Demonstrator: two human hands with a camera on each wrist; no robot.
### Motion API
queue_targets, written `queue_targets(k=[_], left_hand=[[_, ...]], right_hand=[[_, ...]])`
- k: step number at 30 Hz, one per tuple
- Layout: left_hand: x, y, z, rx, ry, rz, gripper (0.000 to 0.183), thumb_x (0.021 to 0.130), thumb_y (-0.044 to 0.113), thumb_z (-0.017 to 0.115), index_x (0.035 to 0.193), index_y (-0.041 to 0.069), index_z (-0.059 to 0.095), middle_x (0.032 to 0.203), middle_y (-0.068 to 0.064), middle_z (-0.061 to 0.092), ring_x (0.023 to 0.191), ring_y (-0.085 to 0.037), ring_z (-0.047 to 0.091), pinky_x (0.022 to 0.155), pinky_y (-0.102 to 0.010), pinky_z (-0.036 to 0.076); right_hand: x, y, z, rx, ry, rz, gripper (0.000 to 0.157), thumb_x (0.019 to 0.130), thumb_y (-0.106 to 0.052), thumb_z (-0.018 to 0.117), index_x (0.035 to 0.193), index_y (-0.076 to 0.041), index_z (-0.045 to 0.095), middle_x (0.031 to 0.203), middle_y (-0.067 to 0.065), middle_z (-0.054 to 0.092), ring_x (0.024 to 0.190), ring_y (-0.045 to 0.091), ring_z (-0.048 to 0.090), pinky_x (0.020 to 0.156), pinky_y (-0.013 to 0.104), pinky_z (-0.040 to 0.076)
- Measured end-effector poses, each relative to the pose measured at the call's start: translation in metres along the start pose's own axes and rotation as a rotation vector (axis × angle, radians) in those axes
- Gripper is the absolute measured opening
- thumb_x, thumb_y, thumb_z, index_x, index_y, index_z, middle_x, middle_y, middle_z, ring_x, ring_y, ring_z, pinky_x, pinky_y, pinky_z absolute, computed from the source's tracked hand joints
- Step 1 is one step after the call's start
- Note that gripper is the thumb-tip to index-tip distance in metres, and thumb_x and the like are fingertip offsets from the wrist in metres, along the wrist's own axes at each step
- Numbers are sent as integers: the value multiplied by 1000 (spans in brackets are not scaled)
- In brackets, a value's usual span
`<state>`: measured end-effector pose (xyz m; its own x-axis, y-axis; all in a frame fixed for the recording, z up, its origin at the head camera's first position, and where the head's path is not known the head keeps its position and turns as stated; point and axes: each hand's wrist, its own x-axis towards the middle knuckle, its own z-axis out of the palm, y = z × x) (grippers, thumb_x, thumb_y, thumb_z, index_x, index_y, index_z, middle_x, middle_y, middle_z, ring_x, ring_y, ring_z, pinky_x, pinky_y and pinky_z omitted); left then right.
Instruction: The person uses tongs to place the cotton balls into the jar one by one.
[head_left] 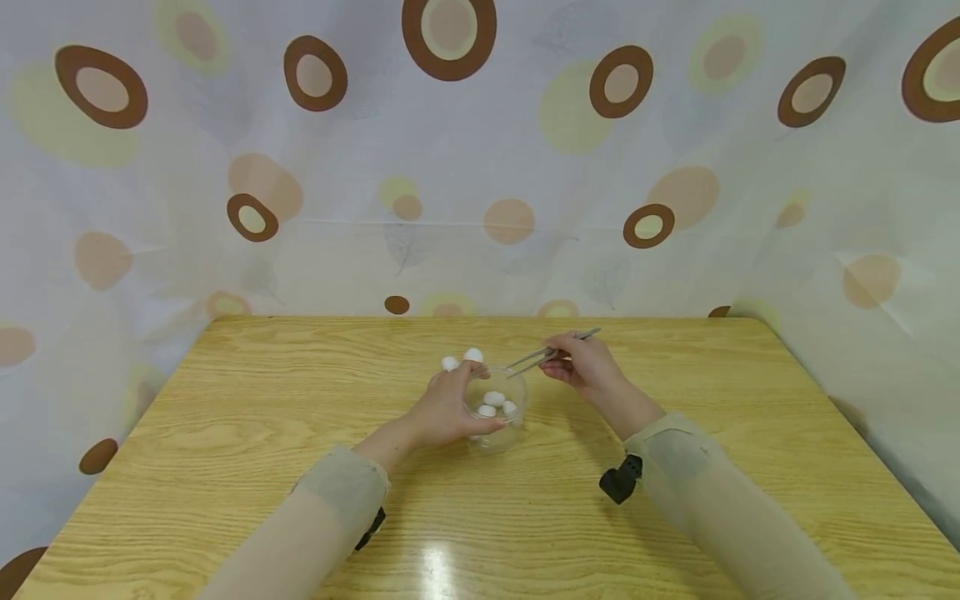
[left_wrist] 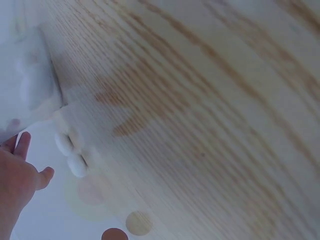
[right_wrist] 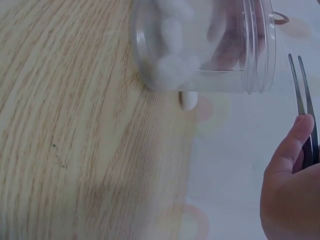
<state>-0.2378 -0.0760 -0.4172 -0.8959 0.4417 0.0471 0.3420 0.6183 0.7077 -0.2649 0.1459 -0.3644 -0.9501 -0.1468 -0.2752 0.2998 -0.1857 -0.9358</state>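
A clear plastic jar without a lid stands on the table, several white cotton balls lying inside it. My left hand grips the jar from the left, thumb on the near side and fingers round the far side by the rim. Metal tweezers are pinched in my right hand, to the right of the jar. Their two tips are apart with nothing between them, close to the jar's rim in the head view. Two more cotton balls sit on the table just beyond the left hand.
The wood-grain table reaches back to a patterned curtain that hangs behind it and along the sides. A black wrist camera is strapped at the right sleeve.
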Motion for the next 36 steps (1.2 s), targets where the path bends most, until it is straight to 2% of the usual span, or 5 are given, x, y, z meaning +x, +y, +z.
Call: queue_targets(k=[9, 16, 21, 26, 36], left_hand=[[-3, -3, -4, -8, 9, 1, 73, 74, 40, 75, 132, 12, 39, 139, -4, 48, 134, -33, 34, 112, -54, 18], [-9, -6, -8, 10, 8, -10, 77, 74, 42, 75, 134, 12, 38, 139, -3, 48, 132, -28, 38, 114, -53, 14], [-14, -10, -11, 8, 7, -17, 79, 74, 43, 74, 136, 12, 36, 139, -3, 47, 133, -28, 38, 116, -52, 11], [-19, -11, -15, -3, 14, -49, 78, 74, 43, 75, 135, 13, 37, 140, -1, 46, 136, -34, 29, 114, -54, 16], [-19, -11, -18, 70, 11, 3, 75, 75, 42, 74, 133, 9, 39, 136, -8, 49, 127, -27, 47, 116, -52, 8]], right_hand=[[5, -2, 4, 71, 52, 2, 30, 95, -8, 46, 68, -13, 56, 62, -1, 58, 56, 8, 62, 58, 17, 53], [13, -1, 4, 99, 107, 7, 20, 94, -9, 49, 75, -11, 52, 65, 0, 58, 57, 9, 63, 61, 18, 54], [23, 2, 6, 59, 174, 5, 13, 94, -10, 52, 81, -8, 50, 65, 1, 59, 56, 9, 64, 60, 18, 55], [37, 10, 9, -23, 216, -32, 5, 93, -11, 53, 93, -7, 50, 65, -1, 60, 55, 7, 64, 61, 18, 55], [49, 18, 13, -79, 240, -78, 7, 93, -11, 53, 97, -6, 51, 63, -4, 60, 53, 5, 63, 59, 17, 54]])
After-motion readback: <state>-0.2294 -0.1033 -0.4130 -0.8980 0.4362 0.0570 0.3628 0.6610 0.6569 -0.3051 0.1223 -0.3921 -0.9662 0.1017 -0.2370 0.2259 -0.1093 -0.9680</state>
